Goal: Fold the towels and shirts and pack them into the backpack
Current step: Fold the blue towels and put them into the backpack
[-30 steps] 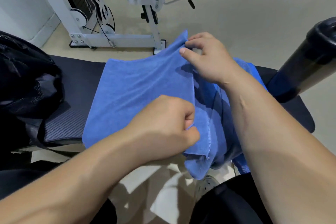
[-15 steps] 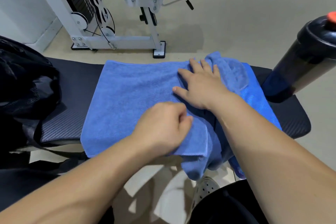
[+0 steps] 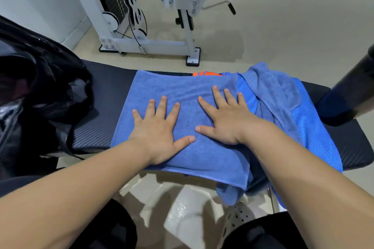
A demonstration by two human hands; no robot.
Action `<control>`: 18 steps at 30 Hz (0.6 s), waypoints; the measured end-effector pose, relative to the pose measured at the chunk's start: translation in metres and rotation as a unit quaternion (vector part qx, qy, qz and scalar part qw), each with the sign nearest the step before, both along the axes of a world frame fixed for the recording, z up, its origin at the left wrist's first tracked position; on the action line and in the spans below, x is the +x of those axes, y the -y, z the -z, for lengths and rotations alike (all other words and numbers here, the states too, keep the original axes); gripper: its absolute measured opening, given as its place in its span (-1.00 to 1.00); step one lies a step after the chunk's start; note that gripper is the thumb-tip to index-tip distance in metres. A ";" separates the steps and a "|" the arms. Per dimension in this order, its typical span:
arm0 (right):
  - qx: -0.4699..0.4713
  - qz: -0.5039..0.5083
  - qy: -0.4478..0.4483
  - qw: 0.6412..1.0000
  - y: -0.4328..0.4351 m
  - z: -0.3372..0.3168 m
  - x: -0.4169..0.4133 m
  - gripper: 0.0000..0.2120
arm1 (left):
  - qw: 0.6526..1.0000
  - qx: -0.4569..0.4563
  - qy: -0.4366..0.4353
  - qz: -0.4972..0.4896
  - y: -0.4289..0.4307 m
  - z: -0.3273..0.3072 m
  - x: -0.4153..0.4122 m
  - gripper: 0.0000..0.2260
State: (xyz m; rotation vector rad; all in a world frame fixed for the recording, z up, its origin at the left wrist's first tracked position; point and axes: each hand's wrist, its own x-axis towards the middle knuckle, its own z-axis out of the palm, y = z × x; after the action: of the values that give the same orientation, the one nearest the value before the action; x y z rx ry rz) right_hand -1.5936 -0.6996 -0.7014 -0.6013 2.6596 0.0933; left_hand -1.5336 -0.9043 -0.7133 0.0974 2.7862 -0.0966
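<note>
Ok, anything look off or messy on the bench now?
The folded towel lies flat under the left hand and right hand. Right of it, a second towel and a blue mesh shirt sit rumpled, cloth drooping off the near edge of the bench. Nothing spilled or damaged.

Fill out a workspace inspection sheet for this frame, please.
Surface: black padded bench, partly covered by cloth.
Job's things: folded blue towel lies flat on the bench; crumpled second towel and blue mesh shirt to its right; black backpack at left.
Clutter: black bottle at right.
Hands: left hand and right hand lie flat, pressing the folded blue towel.
Cables: black cable on the gym machine pulleys.
Surroundings: gym machine beyond the bench; beige floor.
</note>
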 end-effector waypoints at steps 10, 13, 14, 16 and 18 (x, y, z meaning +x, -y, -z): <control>-0.048 0.034 -0.048 0.997 -0.006 -0.013 -0.007 -0.19 | 0.993 0.008 -0.122 0.004 0.043 -0.003 -0.021 -0.15; -0.041 0.047 -0.033 0.998 -0.005 0.002 -0.021 -0.18 | 0.997 0.039 -0.060 -0.029 0.061 0.013 -0.036 -0.10; -0.036 0.049 -0.023 0.998 -0.006 0.004 -0.024 -0.19 | 0.997 0.047 -0.058 -0.032 0.065 0.015 -0.040 -0.09; -0.044 0.046 -0.039 0.997 -0.009 0.004 -0.031 -0.23 | 0.997 0.056 -0.055 -0.027 0.071 0.015 -0.047 -0.07; -0.077 0.048 -0.100 0.991 -0.010 0.002 -0.040 -0.34 | 0.996 0.070 -0.052 -0.019 0.075 0.011 -0.052 -0.09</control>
State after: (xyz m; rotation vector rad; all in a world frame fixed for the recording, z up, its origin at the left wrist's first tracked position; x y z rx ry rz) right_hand -1.6332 -0.6898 -0.7030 -0.5361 2.9057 -0.0848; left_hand -1.5858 -0.9792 -0.7247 0.0752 2.8960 0.1074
